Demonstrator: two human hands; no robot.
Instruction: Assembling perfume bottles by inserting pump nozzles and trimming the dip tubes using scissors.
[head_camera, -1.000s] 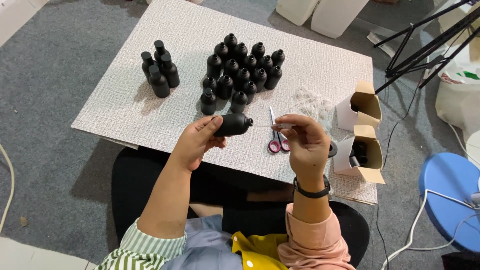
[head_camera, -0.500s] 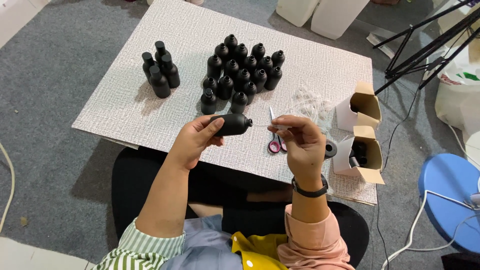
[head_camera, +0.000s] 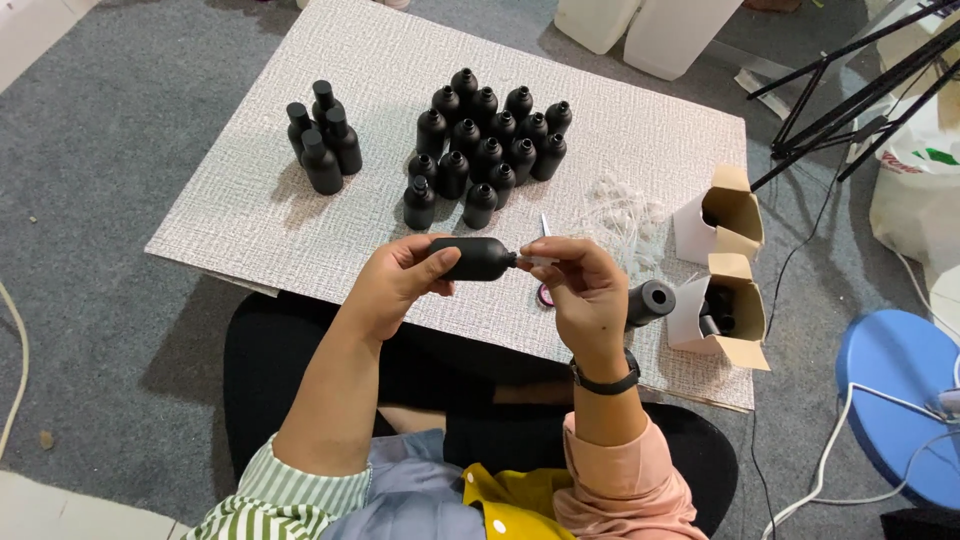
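left hand (head_camera: 395, 285) gripping the black bottle (head_camera: 478, 258) sideways, right hand (head_camera: 585, 290) now pinching a small white piece (head_camera: 541, 260) right at its neck

Green-and-white striped left sleeve (head_camera: 300, 490), pink right sleeve (head_camera: 620, 480), black wristwatch (head_camera: 605, 380), dark trousers (head_camera: 300, 350).

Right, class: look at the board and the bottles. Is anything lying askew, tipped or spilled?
One black bottle lies on its side near the open cardboard box, while the grouped bottles stand upright. The left hand holds another bottle sideways. Nothing looks spilled.
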